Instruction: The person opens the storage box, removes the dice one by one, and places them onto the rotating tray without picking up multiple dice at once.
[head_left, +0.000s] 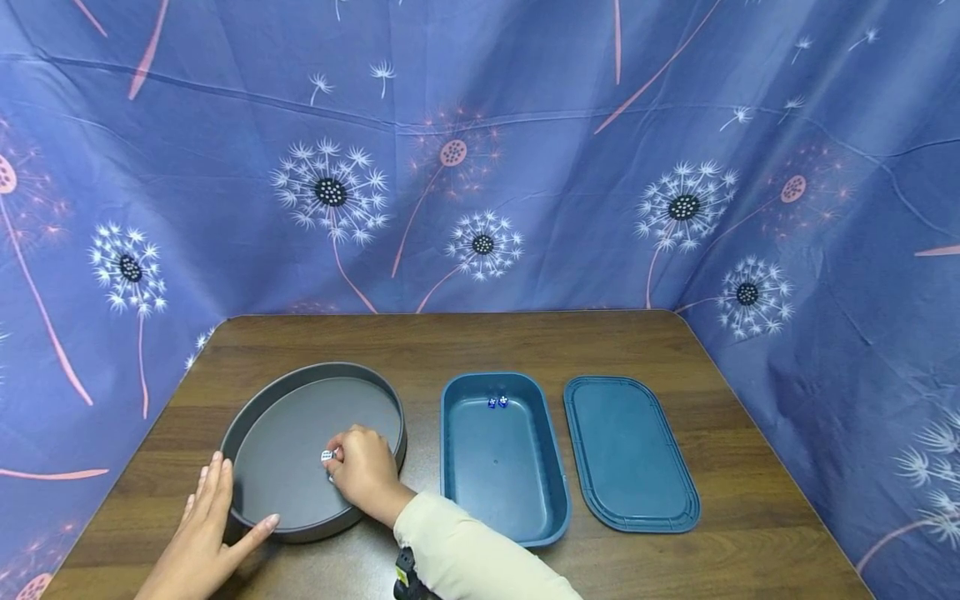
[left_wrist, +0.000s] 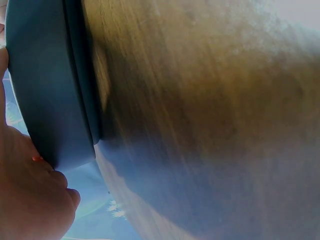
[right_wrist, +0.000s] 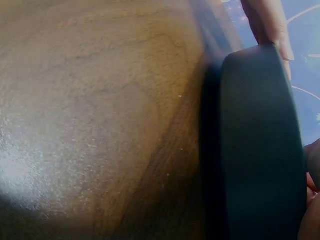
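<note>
A round dark grey pan [head_left: 292, 425] sits at the left of the table. My left hand [head_left: 198, 529] rests against its near left rim, fingers straight and thumb over the edge; the left wrist view shows this hand [left_wrist: 35, 195] beside the pan's wall [left_wrist: 45, 75]. Over the pan's floor, my right hand [head_left: 367, 471] pinches a white die [head_left: 327, 456] with dark pips between thumb and fingers. Something small and pale shows just under those fingers, too hidden to make out. In the right wrist view the pan's wall [right_wrist: 260, 140] covers most of the right hand [right_wrist: 312, 200].
Right of the pan stands a blue rectangular container [head_left: 495, 492], with two small blue dice [head_left: 498, 402] near its far end. Its matching flat lid [head_left: 633, 454] lies farther right on the wooden table [head_left: 480, 346]. A patterned blue cloth [head_left: 555, 217] hangs behind and at both sides.
</note>
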